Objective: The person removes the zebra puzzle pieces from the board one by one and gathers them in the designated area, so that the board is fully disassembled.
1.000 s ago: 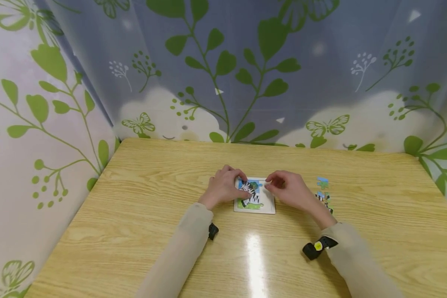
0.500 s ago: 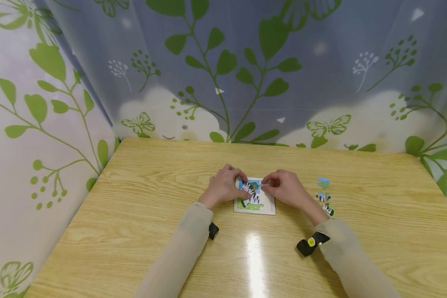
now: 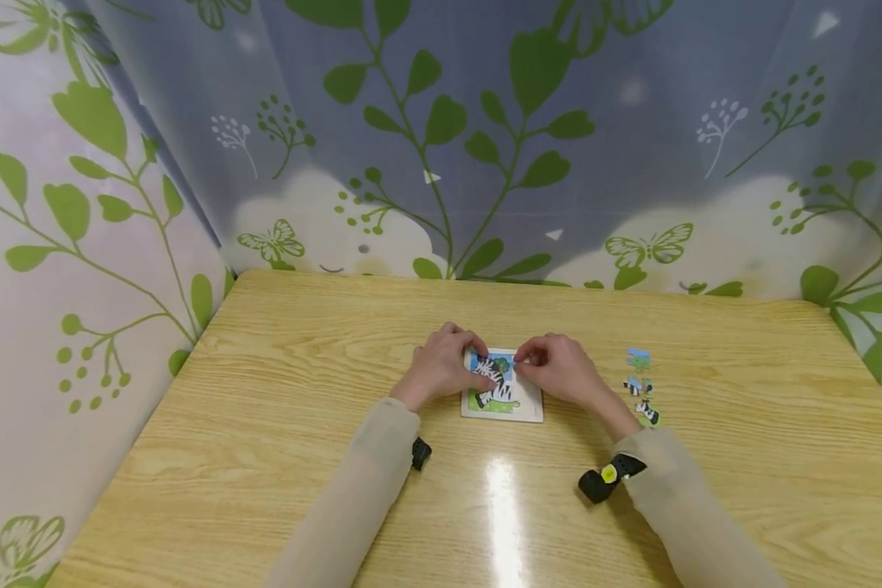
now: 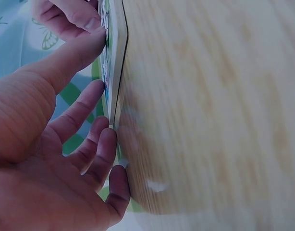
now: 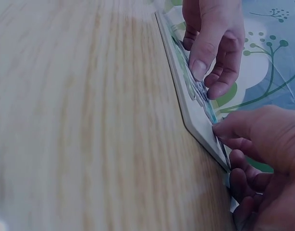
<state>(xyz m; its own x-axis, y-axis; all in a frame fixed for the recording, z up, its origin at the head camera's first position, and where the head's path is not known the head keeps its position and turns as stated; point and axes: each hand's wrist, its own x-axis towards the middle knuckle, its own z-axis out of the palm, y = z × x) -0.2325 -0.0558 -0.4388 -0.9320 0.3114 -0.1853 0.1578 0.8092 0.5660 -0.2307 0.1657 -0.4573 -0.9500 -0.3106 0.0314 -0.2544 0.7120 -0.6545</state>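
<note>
A flat jigsaw puzzle board [image 3: 527, 412] with a pale frame lies on the table, a zebra picture filling its left part. My left hand [image 3: 441, 366] rests on that side, thumb and forefinger on the picture. In the left wrist view the thumb [image 4: 82, 50] and forefinger touch the board's face, with other fingers along its edge. At the upper right of the picture my right hand [image 3: 562, 369] pinches a small puzzle piece, mostly hidden by the fingertips. The right wrist view shows the right thumb [image 5: 229, 126] right at the board's face.
To the right of the board lie several loose puzzle pieces: one blue and green [image 3: 638, 358], one with a zebra's head [image 3: 647, 411], others between them. The wooden table [image 3: 323, 351] meets a patterned curtain [image 3: 382, 253] at its back edge.
My right hand has moved slightly left, bringing its fingertips to the edge of the zebra picture. More of the loose pieces now shows beside the forearm. The left hand stays put.
</note>
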